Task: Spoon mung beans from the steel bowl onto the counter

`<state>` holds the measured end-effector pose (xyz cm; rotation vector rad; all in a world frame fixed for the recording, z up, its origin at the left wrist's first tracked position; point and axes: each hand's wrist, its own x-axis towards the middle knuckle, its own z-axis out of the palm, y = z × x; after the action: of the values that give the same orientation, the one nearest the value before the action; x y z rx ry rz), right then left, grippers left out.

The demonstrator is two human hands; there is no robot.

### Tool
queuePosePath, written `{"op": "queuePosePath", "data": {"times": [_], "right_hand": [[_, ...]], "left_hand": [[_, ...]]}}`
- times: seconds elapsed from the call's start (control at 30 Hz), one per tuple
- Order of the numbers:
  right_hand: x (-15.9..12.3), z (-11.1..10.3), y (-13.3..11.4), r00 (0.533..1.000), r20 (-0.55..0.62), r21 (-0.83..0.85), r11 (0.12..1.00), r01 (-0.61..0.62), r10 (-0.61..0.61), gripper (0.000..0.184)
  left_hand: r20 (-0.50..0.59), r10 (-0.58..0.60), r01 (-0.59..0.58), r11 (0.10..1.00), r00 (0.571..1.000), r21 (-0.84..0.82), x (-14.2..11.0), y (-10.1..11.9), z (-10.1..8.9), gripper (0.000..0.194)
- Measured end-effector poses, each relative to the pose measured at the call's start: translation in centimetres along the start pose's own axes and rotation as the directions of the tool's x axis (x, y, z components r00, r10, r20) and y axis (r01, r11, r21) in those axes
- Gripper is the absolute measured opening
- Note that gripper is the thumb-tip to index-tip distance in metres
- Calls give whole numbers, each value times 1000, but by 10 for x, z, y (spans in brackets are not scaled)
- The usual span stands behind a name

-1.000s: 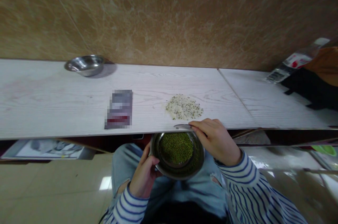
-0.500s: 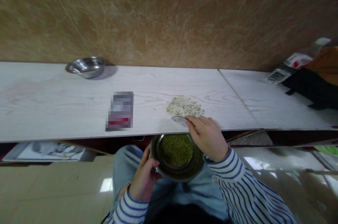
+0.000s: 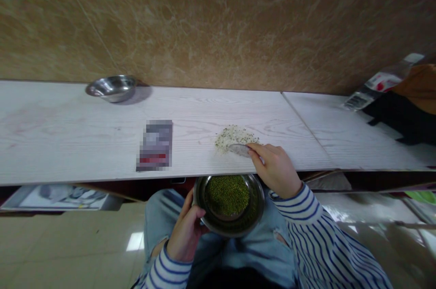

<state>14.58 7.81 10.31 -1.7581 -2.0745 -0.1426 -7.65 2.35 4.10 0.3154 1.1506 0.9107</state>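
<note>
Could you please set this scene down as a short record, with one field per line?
Left hand: holding the near metal bowl by its left side
Near bowl contents: small green beans
Near bowl position: over the lap, at the table's front edge
Right hand: gripping a spoon-like utensil
Utensil position: at the near side of a pale, green-flecked grain pile; contact unclear
Table, left: far metal bowl by the wall; pixelated flat item nearer
Table, right: clear bottle, lying tilted
</note>
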Motion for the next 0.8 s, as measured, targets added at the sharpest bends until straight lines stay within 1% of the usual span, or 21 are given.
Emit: {"op": "queuePosePath", "data": {"times": [0.1, 0.23, 0.4, 0.53, 0.63, 0.8], "right_hand": [[-5, -3, -1, 999, -46, 3, 1000, 2, -1, 26], [-8, -4, -4, 996, -85, -65, 997, 33, -38, 24], [-7, -3, -11, 996, -59, -120, 991, 60, -68, 23], [-11, -3, -16, 996, -37, -89, 993, 82, -86, 23], [-16, -6, -16, 995, -17, -42, 994, 98, -99, 23], [-16, -7, -12, 995, -53, -38, 996, 84, -86, 22]], "left_hand": [[2, -5, 5, 1000, 1000, -2, 0, -1, -1, 72], [10, -2, 2, 1000, 1000, -7, 0, -2, -2, 68], [-6, 7, -7, 1000, 1000, -5, -1, -1, -1, 68], [-12, 1, -1, 1000, 1000, 3, -2, 0, 0, 70], [3, 7, -7, 1000, 1000, 8, -2, 0, 1, 70], [5, 4, -4, 1000, 1000, 1, -3, 0, 2, 69]]}}
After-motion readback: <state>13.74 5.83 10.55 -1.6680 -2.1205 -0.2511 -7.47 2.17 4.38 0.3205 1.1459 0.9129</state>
